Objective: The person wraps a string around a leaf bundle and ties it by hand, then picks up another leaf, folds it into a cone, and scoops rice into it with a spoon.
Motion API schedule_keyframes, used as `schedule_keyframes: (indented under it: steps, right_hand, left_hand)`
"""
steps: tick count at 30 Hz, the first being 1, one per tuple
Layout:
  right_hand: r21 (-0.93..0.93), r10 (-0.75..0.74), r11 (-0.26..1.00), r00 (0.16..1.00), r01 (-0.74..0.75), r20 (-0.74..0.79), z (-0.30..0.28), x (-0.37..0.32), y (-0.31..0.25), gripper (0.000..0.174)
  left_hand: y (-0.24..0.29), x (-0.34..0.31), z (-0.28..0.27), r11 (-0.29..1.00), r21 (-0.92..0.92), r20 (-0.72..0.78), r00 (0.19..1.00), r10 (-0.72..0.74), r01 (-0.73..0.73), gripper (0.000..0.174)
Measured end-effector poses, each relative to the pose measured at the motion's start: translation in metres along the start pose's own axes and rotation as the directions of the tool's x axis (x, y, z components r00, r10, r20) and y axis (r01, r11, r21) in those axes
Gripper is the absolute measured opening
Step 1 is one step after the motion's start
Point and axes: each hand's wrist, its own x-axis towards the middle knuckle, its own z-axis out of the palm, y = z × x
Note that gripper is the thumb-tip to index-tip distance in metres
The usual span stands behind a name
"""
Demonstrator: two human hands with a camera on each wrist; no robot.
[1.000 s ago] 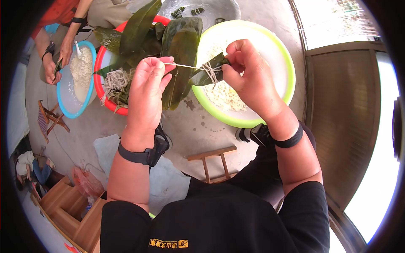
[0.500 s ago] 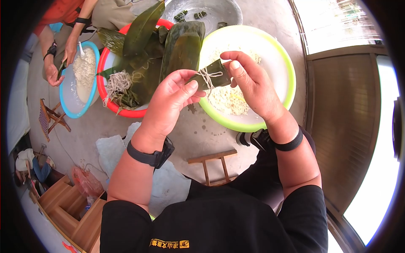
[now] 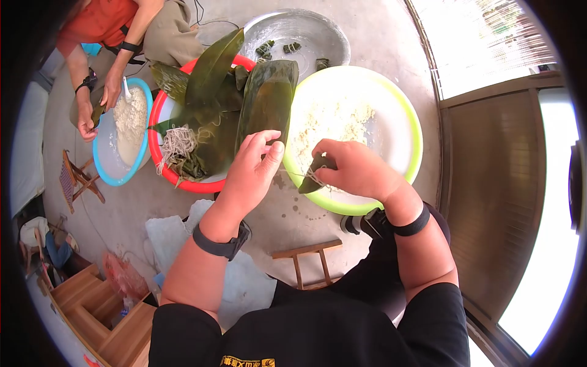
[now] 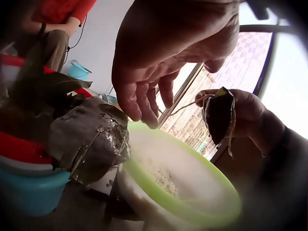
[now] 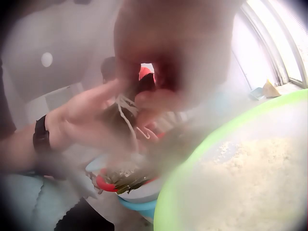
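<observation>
Right in the middle, the right hand (image 3: 362, 170) has the leaf bundle (image 3: 316, 174), its thumb and fingers closed firmly around one end. The bundle hangs over the near left edge of the green-rimmed basin (image 3: 418, 131), its pointed tip tilting down, with string (image 4: 185, 107) wound about it.

Over to the left hand (image 3: 252, 174), and it's loosely open, thumb well apart from the softly bent fingers. A strand runs across from the bundle towards those fingers; its far end is hidden behind the fingertips in the left wrist view. The right wrist view is badly blurred around both hands.

Below the bundle, pale crumbly grain (image 3: 335, 122) lies spread in the green-rimmed basin. Just beside it sits the red basin (image 3: 155, 116), loaded with broad green leaves (image 3: 214, 70) and a tangle of loose string (image 3: 177, 142). One wide stack of leaves (image 3: 269, 92) leans between the two basins, just beyond the left hand.

Farther out, a metal basin (image 3: 254, 37) holds several small tied bundles (image 3: 291, 47). At the far left, a person in a red top (image 3: 101, 27) holds a dark green leaf piece (image 3: 97, 114) beside a blue-rimmed basin (image 3: 148, 116) of white grain, a white spoon (image 3: 126, 89) standing in it.
</observation>
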Motion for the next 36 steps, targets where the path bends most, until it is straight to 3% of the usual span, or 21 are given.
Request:
schedule_keyframes:
  steps: [1,2,3,5,7,11,12,15,21,33,36]
  right_hand:
    - [0.027,0.026,0.999,0.998,-0.024,-0.059,-0.002,0.0,0.003,0.034]
    - [0.129,0.007,0.991,0.971,0.025,-0.237,-0.004,0.006,0.014,0.035]
    - [0.319,0.063,0.946,0.929,0.061,-0.365,-0.017,0.007,0.013,0.039]
    - [0.448,0.096,0.85,0.754,0.278,-0.65,-0.035,0.012,0.015,0.043]
    - [0.383,0.036,0.861,0.713,0.333,-0.7,-0.042,0.01,0.015,0.044]
    - [0.301,-0.075,0.922,0.875,0.243,-0.478,-0.021,0.004,0.004,0.032]
    - [0.179,-0.174,0.942,0.869,0.284,-0.464,-0.014,0.005,0.003,0.027]
    - [0.015,-0.258,0.959,0.894,0.283,-0.366,-0.004,-0.001,-0.008,0.024]
    - [-0.256,-0.427,0.895,0.867,0.366,-0.255,0.001,-0.006,0.002,0.023]
    - [-0.455,-0.358,0.833,0.934,0.315,-0.009,0.014,-0.012,0.026,0.023]
    - [-0.545,-0.203,0.802,0.97,0.245,0.137,0.017,-0.016,0.038,0.035]
  left_hand:
    - [0.0,0.001,-0.001,1.0,-0.022,-0.039,0.999,0.007,-0.008,0.05]
    - [0.001,0.001,-0.002,0.998,-0.054,-0.058,0.998,-0.022,0.018,0.05]
    - [0.001,0.002,-0.002,0.997,-0.074,-0.062,0.998,-0.019,0.015,0.051]
    - [-0.001,0.001,-0.003,0.993,-0.114,-0.072,0.997,-0.017,0.009,0.053]
    - [-0.005,0.001,-0.001,0.988,-0.151,-0.064,0.998,-0.028,0.018,0.048]
    - [-0.004,0.002,0.002,0.986,-0.162,-0.034,0.999,-0.042,0.036,0.044]
    - [-0.004,0.002,0.002,0.986,-0.162,-0.03,0.999,-0.04,0.034,0.044]
    - [0.0,0.003,0.003,0.986,-0.161,-0.006,0.999,-0.054,0.052,0.047]
    - [0.003,0.005,0.006,0.98,-0.164,0.069,0.992,-0.101,0.112,0.052]
    - [-0.006,0.013,0.02,0.987,-0.129,0.124,0.989,-0.082,0.098,0.047]
    - [-0.006,0.017,0.023,0.988,-0.124,0.135,0.988,-0.077,0.094,0.046]
